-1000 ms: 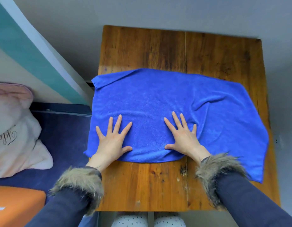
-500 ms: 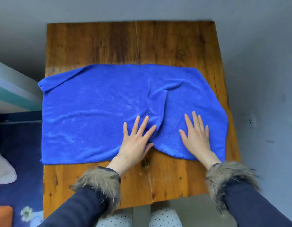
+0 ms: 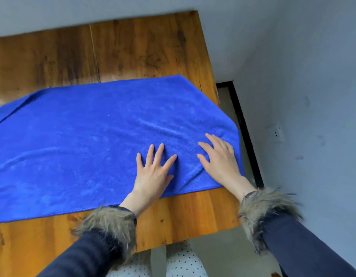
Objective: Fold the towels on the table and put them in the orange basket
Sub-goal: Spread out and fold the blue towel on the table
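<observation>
Both hands lie flat with fingers straight and spread on the blue towel [image 3: 93,140], gripping nothing: the left hand [image 3: 153,174] presses the cloth near its near hem, and the right hand [image 3: 221,160] rests just beside it at about 3 o'clock, close to the towel's right end. Spread across the wooden table [image 3: 133,48], the towel runs from the left edge of view toward 3 o'clock, where its right end reaches the table's edge, with bare wood showing at 12 o'clock and at 6 o'clock, and fur-trimmed dark sleeves [image 3: 111,224] cover both wrists.
</observation>
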Available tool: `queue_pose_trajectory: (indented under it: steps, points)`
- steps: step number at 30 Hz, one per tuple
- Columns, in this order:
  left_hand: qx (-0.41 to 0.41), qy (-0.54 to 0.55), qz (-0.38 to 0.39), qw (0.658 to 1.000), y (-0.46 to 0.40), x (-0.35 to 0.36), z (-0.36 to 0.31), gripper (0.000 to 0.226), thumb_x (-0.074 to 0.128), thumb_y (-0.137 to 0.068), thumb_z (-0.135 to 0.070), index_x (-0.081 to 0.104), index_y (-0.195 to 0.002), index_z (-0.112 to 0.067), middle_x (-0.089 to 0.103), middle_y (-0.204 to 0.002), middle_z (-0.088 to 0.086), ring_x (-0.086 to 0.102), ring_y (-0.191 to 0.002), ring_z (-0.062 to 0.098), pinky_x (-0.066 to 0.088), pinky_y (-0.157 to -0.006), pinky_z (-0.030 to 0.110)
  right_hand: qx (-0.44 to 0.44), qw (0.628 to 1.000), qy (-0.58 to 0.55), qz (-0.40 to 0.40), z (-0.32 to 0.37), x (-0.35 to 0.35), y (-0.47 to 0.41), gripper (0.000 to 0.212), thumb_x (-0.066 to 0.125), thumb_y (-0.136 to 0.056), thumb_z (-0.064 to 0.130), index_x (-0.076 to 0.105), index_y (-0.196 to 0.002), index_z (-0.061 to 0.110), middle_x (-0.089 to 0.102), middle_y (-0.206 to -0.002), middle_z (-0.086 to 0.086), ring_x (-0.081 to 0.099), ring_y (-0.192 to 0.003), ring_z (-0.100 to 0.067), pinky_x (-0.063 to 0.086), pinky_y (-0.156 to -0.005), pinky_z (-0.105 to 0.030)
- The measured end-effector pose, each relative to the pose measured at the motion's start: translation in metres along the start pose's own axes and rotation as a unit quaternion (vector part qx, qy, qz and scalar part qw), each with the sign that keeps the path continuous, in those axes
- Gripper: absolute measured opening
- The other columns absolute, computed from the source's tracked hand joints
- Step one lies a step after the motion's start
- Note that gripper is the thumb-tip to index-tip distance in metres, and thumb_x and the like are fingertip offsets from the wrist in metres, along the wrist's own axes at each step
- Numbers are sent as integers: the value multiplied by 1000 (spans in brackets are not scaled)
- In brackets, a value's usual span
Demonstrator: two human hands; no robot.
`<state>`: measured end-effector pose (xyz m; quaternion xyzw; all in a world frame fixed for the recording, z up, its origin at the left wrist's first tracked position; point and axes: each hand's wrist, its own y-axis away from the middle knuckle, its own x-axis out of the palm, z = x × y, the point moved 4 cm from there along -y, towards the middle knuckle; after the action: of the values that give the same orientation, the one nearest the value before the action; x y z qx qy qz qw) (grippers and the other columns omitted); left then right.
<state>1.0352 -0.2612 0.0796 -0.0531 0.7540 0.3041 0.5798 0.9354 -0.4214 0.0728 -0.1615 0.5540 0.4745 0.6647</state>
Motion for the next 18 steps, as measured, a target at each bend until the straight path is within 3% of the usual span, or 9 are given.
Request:
queue_pose_trajectory:
  steps: [2, 4, 7, 8, 9, 11, 13, 15, 18]
  points:
    - [-21, 18, -33, 999, -10, -6, 0, 57, 70, -80, -29, 50, -133, -22, 33, -148, 19, 30, -136, 40, 28, -100, 66, 35, 994, -33, -99, -10, -19, -11, 38, 54, -92, 29, 55, -127, 13, 45, -140, -9, 40, -129, -27, 28, -101, -43]
    - [-29, 10, -25, 999, -26, -7, 1, 62, 59, -88, -37, 32, -144, -27, 12, -156, 13, 11, -143, 35, 17, -104, 65, 105, 981, -76, -146, -25, -35, -28, 41, 53, -92, 30, 52, -128, 10, 49, -134, -8, 44, -123, -28, 33, -95, -43]
    - [-32, 3, 9, 999, -50, -8, 3, 73, 49, -90, -48, 8, -149, -33, -9, -158, 4, -7, -144, 30, 15, -105, 67, 245, 950, -181, -73, -52, -41, -57, 42, 43, -94, 44, 51, -123, 14, 55, -123, -6, 47, -116, -28, 37, -93, -43]
    - [-32, 2, 25, 999, -55, -8, 2, 75, 48, -90, -51, 4, -148, -35, -12, -157, 3, -10, -144, 30, 14, -105, 68, 275, 936, -214, -38, -59, -40, -64, 35, 41, -94, 47, 58, -103, 18, 60, -102, -5, 53, -102, -28, 42, -84, -40]
    - [-33, 2, 41, 999, -58, -8, 1, 77, 48, -90, -51, 0, -148, -36, -14, -157, 2, -12, -143, 30, 13, -105, 69, 288, 929, -230, -19, -63, -41, -69, 34, 41, -94, 47, 53, -76, 21, 56, -76, -2, 53, -81, -27, 40, -68, -36]
    - [-40, 13, 65, 997, -61, -9, -1, 76, 49, -91, -49, 0, -148, -36, -16, -156, 1, -14, -143, 30, 12, -105, 70, 288, 928, -237, -20, -65, -48, -73, 44, 48, -92, 38, 32, -56, 18, 36, -54, 0, 39, -59, -23, 28, -52, -30]
    - [-58, 63, 57, 995, -61, -14, -1, 65, 49, -93, -40, 14, -147, -34, -8, -157, -1, -10, -144, 28, 10, -106, 68, 277, 924, -259, -52, -62, -55, -75, 31, 53, -90, 27, 46, -62, 15, 47, -62, -2, 43, -65, -20, 31, -58, -28]
    - [-85, 158, -1, 984, -65, -26, 1, 46, 48, -95, -30, 38, -139, -27, 16, -155, 1, 7, -144, 27, 15, -108, 61, 256, 914, -297, -103, -52, -64, -72, 10, 55, -89, 20, 62, -84, 14, 61, -85, -1, 52, -81, -17, 36, -70, -24]
    - [-150, 356, -114, 916, -76, -50, 12, 26, 50, -94, -19, 61, -117, -19, 56, -126, 5, 49, -119, 22, 38, -98, 34, 111, 939, -289, -150, -8, -72, -62, 18, 57, -87, 9, 66, -103, 8, 63, -105, -7, 56, -96, -19, 33, -80, -14]
